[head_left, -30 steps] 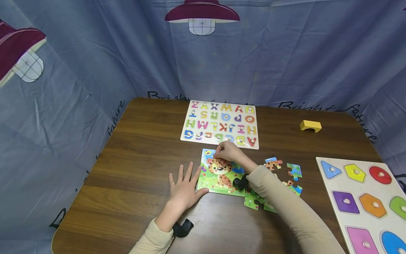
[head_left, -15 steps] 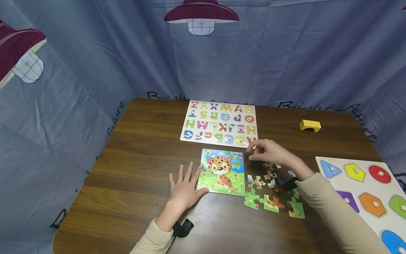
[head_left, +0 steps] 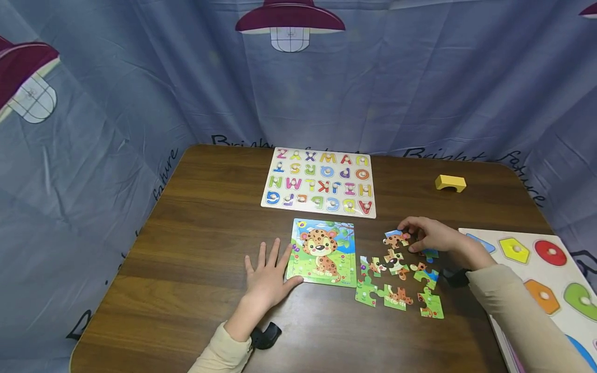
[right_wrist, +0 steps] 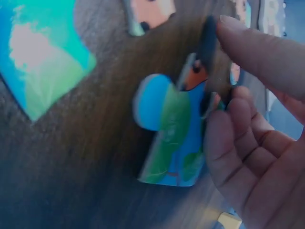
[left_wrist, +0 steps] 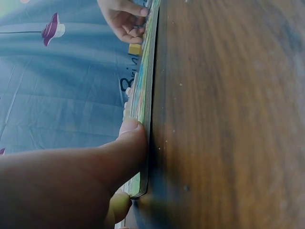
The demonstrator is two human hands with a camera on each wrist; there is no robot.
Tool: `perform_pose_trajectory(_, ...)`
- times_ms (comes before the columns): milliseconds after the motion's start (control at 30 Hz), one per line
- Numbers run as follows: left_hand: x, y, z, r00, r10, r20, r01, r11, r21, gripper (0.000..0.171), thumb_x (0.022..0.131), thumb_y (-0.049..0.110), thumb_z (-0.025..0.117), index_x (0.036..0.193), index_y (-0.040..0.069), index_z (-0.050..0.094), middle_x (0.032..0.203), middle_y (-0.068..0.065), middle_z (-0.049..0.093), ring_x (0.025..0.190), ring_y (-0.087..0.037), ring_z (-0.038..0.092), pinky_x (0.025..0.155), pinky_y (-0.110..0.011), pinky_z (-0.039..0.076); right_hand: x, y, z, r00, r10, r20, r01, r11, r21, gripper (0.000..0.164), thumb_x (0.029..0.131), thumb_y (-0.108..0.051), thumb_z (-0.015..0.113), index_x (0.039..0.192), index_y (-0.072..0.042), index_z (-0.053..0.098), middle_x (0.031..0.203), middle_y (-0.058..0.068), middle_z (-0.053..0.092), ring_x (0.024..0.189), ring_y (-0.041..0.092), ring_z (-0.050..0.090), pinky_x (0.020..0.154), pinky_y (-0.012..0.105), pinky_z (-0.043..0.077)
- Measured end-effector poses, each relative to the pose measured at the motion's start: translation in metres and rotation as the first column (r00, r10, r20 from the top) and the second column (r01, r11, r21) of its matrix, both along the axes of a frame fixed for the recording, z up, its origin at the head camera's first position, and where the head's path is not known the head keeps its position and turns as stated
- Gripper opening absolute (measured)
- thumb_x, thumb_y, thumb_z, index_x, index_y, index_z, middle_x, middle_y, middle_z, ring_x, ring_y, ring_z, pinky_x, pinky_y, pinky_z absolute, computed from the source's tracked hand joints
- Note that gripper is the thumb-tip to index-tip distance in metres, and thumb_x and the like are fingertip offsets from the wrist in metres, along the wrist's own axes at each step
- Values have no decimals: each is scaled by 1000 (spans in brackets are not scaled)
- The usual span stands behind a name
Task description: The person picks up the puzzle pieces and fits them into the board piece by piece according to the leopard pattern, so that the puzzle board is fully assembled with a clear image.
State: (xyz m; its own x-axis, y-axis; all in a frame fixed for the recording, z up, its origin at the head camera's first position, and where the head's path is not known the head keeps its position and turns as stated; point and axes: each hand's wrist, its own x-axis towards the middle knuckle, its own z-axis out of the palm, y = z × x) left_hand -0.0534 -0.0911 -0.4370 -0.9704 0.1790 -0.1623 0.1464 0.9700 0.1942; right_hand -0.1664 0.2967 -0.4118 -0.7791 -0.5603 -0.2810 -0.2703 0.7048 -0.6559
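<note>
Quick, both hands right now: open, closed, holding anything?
Left hand: open, fingers spread, thumb touching the animal puzzle.
Right hand: open, fingers loosely bent over the loose pieces, no grip visible.

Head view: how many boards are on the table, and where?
3: the leopard board beside the left hand, the alphabet board beyond that board, and the shape board far right, cut off by the frame and partly hidden by the right sleeve. No others show.

You get soft, even light on the tabletop (head_left: 186, 248), with pale sheen toward its near edge; your right-wrist view is dim and blurred, white glare bleaching one puzzle piece (right_wrist: 45, 62); your left-wrist view has shadow beside the puzzle board's (head_left: 321, 252) corner.
</note>
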Motion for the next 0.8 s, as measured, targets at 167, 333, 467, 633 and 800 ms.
perform_pose_trajectory(167,0,0,0,1000,-2,3,2,1000,7,75,77,66,38,139,26,21,144,-6,13,128,-36,6,92,-63,7,-3,1,-5,999,-22,28,22,1000,-19,45,69,-3,70,108,-2,49,84,13,41,59,18,40,52,27,38)
perform_pose_trajectory(333,0,0,0,1000,-1,3,1,1000,1,75,77,66,37,139,26,21,144,-6,12,128,-36,5,92,-63,7,-4,1,-6,999,-35,27,35,999,-23,43,68,-8,72,106,-3,50,83,12,41,61,18,39,52,27,36)
perform_pose_trajectory(467,0,0,0,1000,-1,1,1,1000,-1,75,77,66,37,139,27,21,144,-6,12,128,-35,5,92,-63,7,-5,-1,-5,1000,-25,10,25,999,-31,42,69,-13,72,104,-4,51,82,11,41,61,18,38,52,27,34)
perform_pose_trajectory(633,-1,-1,-1,1000,-1,0,1,1000,1,75,77,66,37,139,26,21,144,-6,12,128,-36,5,92,-63,7,-4,0,-6,1000,-20,-17,19,999,-43,42,68,-16,73,101,-5,51,82,11,41,59,16,37,51,27,33)
perform_pose_trajectory(800,-1,0,-1,1000,3,14,-3,1000,6,75,77,66,37,139,27,20,144,-6,11,128,-36,4,92,-63,6,-3,2,-9,998,-17,-57,15,999,-44,39,68,-17,74,97,-4,50,83,10,43,57,14,38,50,26,34)
